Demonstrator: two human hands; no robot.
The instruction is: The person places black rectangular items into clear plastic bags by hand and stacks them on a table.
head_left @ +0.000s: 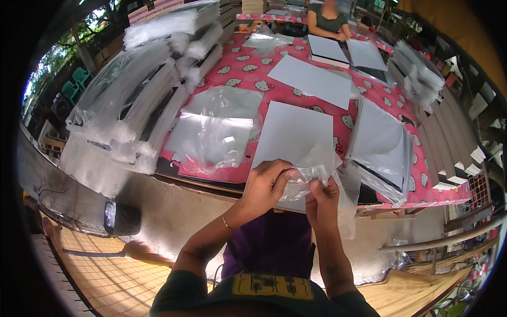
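Note:
Between my two hands, at the table's near edge, is a thin clear plastic bag (303,182). My left hand (270,179) pinches it with thumb and fingers, and my right hand (323,199) grips its other side, thumb on top. Part of the bag hangs below the table edge beside my right wrist. Behind the bag a white rectangular sheet or board (296,127) lies on the table; its near part is partly covered by the bag and my hands. Left of it lies a flat pile of clear plastic bags (216,132).
Plastic-wrapped stacks (132,95) rise high on the left. Wrapped white boards (380,137) lie at right, beside long grey stacks (449,132). Another white sheet (311,79) lies farther back on the pink patterned tablecloth (237,63). A person (330,21) sits across the table. A broom (142,252) lies below.

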